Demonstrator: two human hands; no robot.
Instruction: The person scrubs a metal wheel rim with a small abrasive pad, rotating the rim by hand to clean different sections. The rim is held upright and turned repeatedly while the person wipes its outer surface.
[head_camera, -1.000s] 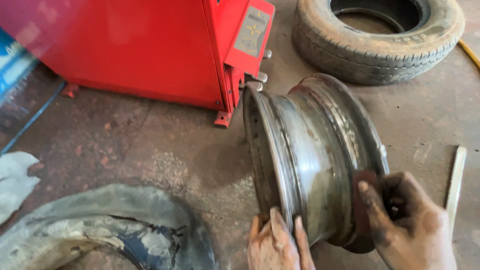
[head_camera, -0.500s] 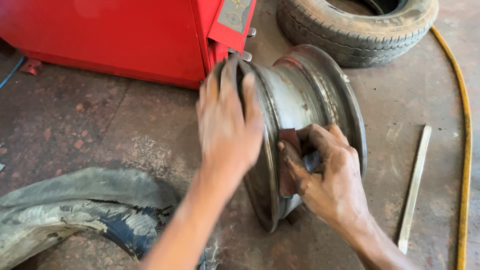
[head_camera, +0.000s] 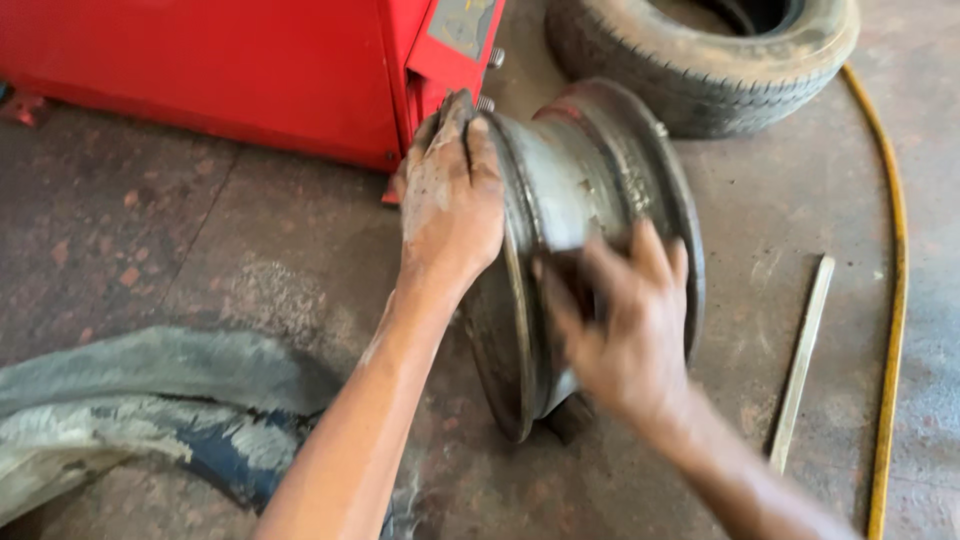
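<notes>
Your left hand lies flat over the top of the near rim edge of the bare steel wheel rim, fingers together and curled over that edge toward the red machine; its grip is closed on the rim's lip, palm pressed to the metal. The rim stands upright on its edge on the concrete floor, its barrel facing you sideways, just in front of the red machine's lower corner and touching the floor at its lowest point near your forearms.

Your right hand is over the middle of the barrel, fingers spread and bent, pressing a dark pad or piece of abrasive against the metal. The hand is blurred, so you can see that the fingers bear on the pad, but you cannot tell exactly how tightly the grip wraps it.

Behind the rim, toward the upper right, a worn tyre lies flat on the floor, close to the rim's far edge but apart from it. To the right of your right forearm a pale flat bar lies on the floor, and further right a yellow hose runs along the floor from the tyre down to the bottom edge. At lower left, beside your left forearm, a slack grey and blue inner tube or tyre carcass lies crumpled on the floor, well apart from the rim
</notes>
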